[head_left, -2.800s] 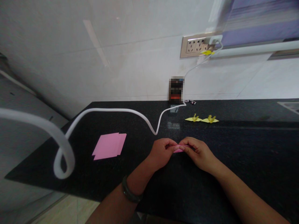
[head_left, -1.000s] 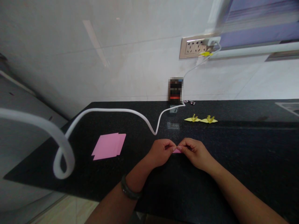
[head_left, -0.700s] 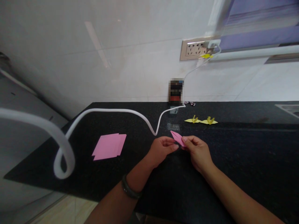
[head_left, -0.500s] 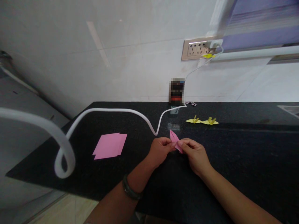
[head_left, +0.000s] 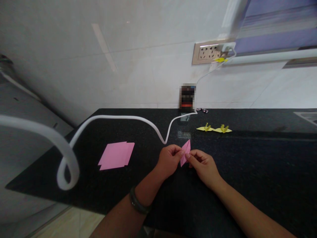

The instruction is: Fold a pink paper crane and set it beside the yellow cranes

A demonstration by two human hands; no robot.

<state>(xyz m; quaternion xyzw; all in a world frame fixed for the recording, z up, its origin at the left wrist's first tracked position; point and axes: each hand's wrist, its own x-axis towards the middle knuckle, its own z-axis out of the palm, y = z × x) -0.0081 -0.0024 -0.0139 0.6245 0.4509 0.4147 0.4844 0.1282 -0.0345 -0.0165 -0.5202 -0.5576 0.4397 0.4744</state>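
Between my two hands is a piece of folded pink paper (head_left: 186, 147), narrow and pointed at its top and bottom ends. My left hand (head_left: 169, 161) pinches its left side between thumb and fingers. From the right, my right hand (head_left: 203, 167) grips it with the thumb on its face and the fingers curled behind. The paper is held above the dark countertop (head_left: 178, 195), and the fingers cover part of its middle. Off to the left lies a stack of flat pink paper sheets (head_left: 116, 155), slightly fanned.
Two folded yellow paper figures (head_left: 214, 129) sit at the back right. A phone-like device (head_left: 187, 97), pixelated, leans on the wall. A thick white cable (head_left: 123, 117) loops across the left side. Above is a wall socket (head_left: 205, 53) with a white plug.
The folded pink paper has turned in my fingers: its upper tip leaned left and now leans right. Both hands shifted only slightly, and both keep their pinch.
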